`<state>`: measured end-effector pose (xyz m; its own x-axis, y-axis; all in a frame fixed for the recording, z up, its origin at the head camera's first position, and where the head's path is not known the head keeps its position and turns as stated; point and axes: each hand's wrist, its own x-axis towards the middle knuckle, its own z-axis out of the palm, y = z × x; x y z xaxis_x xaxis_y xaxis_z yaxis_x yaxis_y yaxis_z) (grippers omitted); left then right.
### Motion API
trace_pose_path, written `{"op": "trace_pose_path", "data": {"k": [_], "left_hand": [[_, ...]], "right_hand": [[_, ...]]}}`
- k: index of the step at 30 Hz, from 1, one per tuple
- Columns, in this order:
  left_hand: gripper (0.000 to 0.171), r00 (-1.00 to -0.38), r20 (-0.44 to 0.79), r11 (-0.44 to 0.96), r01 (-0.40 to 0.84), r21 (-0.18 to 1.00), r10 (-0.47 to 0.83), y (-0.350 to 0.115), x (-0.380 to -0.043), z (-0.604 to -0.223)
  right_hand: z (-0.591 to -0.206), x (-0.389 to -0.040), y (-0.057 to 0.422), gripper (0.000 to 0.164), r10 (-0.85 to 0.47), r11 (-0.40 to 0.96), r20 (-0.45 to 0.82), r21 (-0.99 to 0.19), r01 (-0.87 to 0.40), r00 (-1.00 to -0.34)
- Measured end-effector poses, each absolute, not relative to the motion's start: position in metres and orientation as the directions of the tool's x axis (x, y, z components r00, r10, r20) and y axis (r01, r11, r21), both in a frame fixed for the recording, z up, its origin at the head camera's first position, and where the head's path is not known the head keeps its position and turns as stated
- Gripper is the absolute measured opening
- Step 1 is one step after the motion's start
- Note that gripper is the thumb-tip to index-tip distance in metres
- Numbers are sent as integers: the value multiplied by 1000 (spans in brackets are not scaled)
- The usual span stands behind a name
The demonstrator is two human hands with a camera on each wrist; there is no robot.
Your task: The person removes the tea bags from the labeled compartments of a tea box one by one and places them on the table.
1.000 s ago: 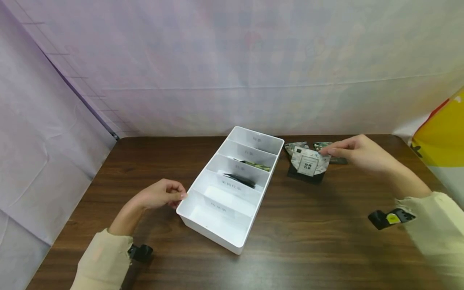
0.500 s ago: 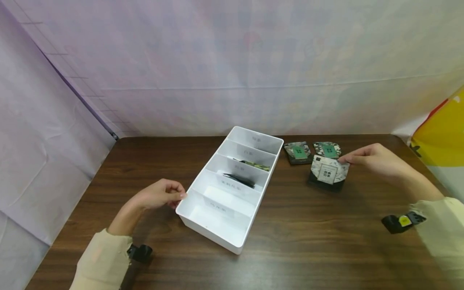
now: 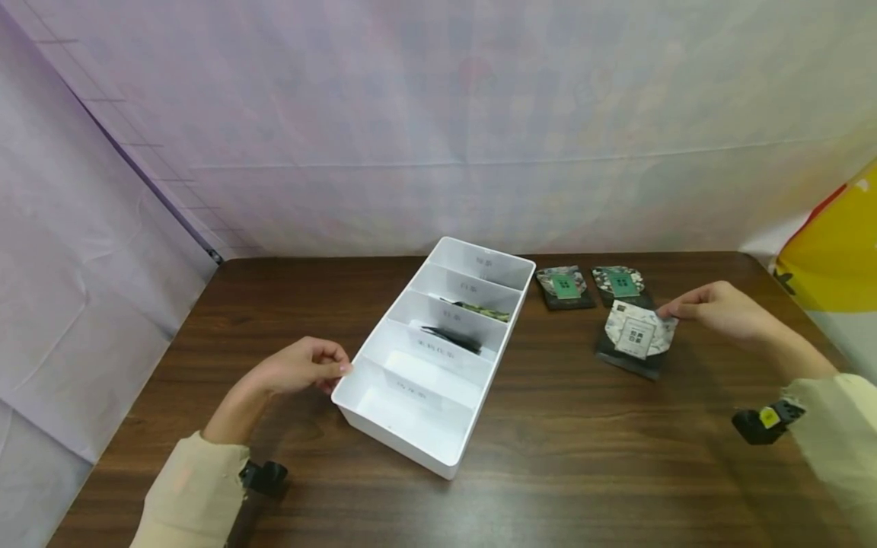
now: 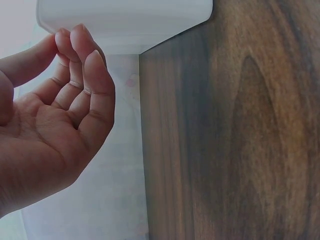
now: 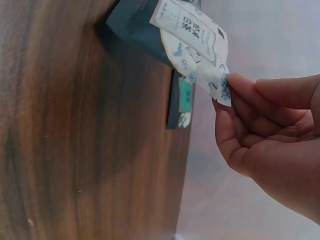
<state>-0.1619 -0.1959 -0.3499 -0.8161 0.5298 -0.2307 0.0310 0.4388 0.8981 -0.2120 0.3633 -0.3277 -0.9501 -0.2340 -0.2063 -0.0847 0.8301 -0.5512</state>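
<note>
My right hand [image 3: 719,308] pinches the top right corner of a tea sachet [image 3: 637,337] with a white floral top, pale label and dark bottom. In the right wrist view the sachet [image 5: 192,40] hangs tilted from the fingertips. A long white divided box [image 3: 393,441] stands slantwise on the table, its compartments labelled. At its near left corner my left hand [image 3: 301,367] holds the rim between thumb and fingers; the left wrist view shows the fingertips at the box wall [image 4: 125,25]. A greenish packet [image 3: 483,310] and a dark packet [image 3: 452,339] lie in separate middle compartments.
Two sachets with green labels lie at the table's back edge, the left one [image 3: 565,287] near the box and the right one [image 3: 622,284] partly behind the held sachet. A pale curtain [image 3: 438,137] hangs behind the brown wooden table [image 3: 582,472].
My right hand has drawn the white sachet rightward and toward me, uncovering the green-labelled sachets behind it. My left hand and the box have stayed in place.
</note>
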Motion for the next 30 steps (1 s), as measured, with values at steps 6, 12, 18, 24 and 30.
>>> {"op": "trace_pose_path", "data": {"k": [6,12,18,24,30], "left_hand": [[15,-814,-225,430,34,902,536,-194,-161,-348],[15,-811,-225,428,34,903,539,-194,-161,-347],[15,-812,-226,437,38,899,538,-194,-161,-347],[16,-814,-235,445,32,895,531,-195,-162,-349],[16,-812,-229,439,37,898,537,-195,-162,-349]], "right_hand": [[-339,-216,368,34,-221,838,-195,-540,-83,-956],[-346,-218,372,35,-198,846,-180,-529,-75,-964],[-350,-215,372,41,-195,841,-188,-537,-65,-963],[-352,-208,366,40,-215,811,-164,-580,-82,-963],[-353,-198,352,37,-262,767,-130,-629,-125,-956]]}}
